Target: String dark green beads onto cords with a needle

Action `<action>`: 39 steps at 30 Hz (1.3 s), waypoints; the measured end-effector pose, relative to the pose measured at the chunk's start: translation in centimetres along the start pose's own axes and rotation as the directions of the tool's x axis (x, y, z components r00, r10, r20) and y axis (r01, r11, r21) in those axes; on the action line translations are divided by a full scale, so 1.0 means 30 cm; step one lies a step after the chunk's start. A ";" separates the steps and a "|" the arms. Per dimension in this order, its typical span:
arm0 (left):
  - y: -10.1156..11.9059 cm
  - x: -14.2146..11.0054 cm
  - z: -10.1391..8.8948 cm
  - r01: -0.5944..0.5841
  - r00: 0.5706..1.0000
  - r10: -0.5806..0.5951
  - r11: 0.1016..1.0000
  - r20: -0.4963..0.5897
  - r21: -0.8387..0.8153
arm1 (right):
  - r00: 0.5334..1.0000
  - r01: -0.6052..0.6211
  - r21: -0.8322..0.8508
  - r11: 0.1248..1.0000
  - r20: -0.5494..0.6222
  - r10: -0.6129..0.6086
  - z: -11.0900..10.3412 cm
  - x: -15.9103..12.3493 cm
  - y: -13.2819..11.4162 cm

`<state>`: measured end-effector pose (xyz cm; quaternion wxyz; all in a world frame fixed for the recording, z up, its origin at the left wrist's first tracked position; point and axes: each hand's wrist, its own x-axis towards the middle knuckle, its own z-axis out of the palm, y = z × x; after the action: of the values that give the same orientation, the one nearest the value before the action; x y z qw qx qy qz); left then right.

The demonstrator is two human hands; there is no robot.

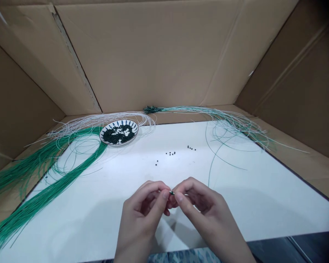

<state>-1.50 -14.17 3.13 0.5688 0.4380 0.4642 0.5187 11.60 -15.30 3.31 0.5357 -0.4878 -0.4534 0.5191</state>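
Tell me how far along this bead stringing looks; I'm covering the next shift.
Done: a dark cluster of beads sits on strand ends at the back of the white board. In hand: the left hand and right hand pinch a small dark green bead between their fingertips. Left: the plate holds a heap of beads, loose beads lie on the board, and the long green strands look bare.

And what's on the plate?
Lots of tiny dark beads lie heaped on the plate. Its patterned rim shows, but the beads hide most of its middle.
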 end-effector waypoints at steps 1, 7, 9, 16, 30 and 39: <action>-0.003 0.002 -0.003 -0.035 0.999 0.035 0.998 -0.003 0.048 | 1.000 0.009 -0.021 1.000 -0.007 -0.010 0.001 0.000 0.004; -0.016 0.010 -0.009 -0.074 0.996 0.082 0.984 -0.045 0.162 | 0.994 0.099 -0.220 0.970 -0.031 -0.108 -0.044 -0.016 0.033; -0.017 0.006 -0.002 -0.092 0.993 0.103 0.979 -0.050 0.184 | 0.990 0.090 -0.244 0.966 -0.081 -0.113 -0.064 -0.030 0.038; -0.013 0.066 0.007 -0.206 0.964 0.083 0.837 0.254 0.508 | 0.971 0.074 -0.199 0.977 -0.211 -0.117 -0.127 -0.039 0.060; -0.049 0.288 0.026 -0.210 0.977 0.080 0.167 0.199 0.963 | 0.947 0.009 -0.187 0.982 -0.313 -0.068 -0.269 -0.020 0.167; -0.035 0.309 0.022 -0.216 0.975 0.138 0.425 0.173 0.879 | 0.954 0.010 -0.180 0.984 -0.293 -0.063 -0.257 -0.008 0.178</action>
<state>-0.39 -5.02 1.54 0.2122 0.7364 0.5970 0.2371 18.64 -16.01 -2.87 0.5621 -0.5974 -0.4206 0.3875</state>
